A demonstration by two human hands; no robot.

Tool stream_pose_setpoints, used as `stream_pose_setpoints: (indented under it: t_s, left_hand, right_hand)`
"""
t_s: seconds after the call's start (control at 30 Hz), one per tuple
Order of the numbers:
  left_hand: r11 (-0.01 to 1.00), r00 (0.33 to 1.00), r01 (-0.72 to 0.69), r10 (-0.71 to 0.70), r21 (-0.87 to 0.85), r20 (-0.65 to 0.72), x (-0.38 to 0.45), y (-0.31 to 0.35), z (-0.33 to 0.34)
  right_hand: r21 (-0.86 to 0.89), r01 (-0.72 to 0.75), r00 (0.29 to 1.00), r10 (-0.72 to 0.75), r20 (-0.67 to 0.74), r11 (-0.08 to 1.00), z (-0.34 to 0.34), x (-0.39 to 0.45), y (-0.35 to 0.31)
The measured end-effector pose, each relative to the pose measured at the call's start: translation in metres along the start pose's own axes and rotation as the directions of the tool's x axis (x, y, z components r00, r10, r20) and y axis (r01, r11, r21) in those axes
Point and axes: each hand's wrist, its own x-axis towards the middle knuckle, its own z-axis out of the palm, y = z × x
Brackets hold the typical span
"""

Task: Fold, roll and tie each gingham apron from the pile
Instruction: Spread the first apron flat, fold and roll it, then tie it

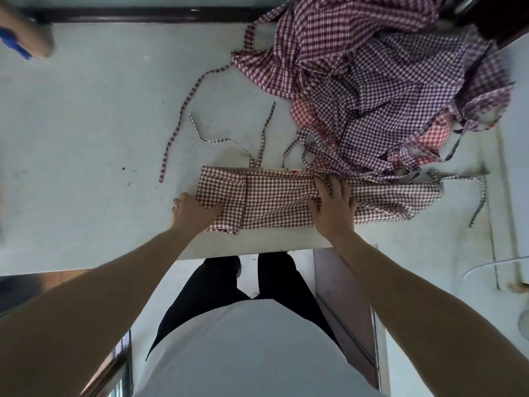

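Observation:
A red-and-white gingham apron [274, 200] lies folded into a long strip near the table's front edge. Its thin ties [226, 141] trail away from me across the table. My left hand [191, 212] grips the strip's left end, with the thumb on top of the cloth and the fingers hidden under the edge. My right hand [333, 203] presses flat on the strip to the right of its middle, fingers spread. A heap of several more gingham aprons [378, 81], purple and red checks, sits at the far right of the table, their ties tangled.
The pale table [100, 138] runs left of the apron; its front edge is just below the strip. Another person's hand with something blue [25, 38] shows at the far left corner. A loose tie [478, 196] hangs at the right. My legs stand below the table edge.

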Motion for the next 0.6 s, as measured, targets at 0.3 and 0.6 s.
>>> stream_pose_setpoints:
  t_s: [0.3, 0.6]
  left_hand:
    - [0.912, 0.981, 0.020, 0.061, -0.409, 0.183, 0.006, 0.002, -0.010]
    - [0.880, 0.974, 0.089, 0.021, -0.466, 0.225, -0.003, 0.000, -0.008]
  right_hand:
    - [-0.092, -0.052, 0.989, 0.038, -0.143, 0.994, -0.015, 0.006, -0.014]
    - [0.214, 0.497, 0.859, -0.512, 0.017, 0.841, 0.010, -0.017, -0.092]
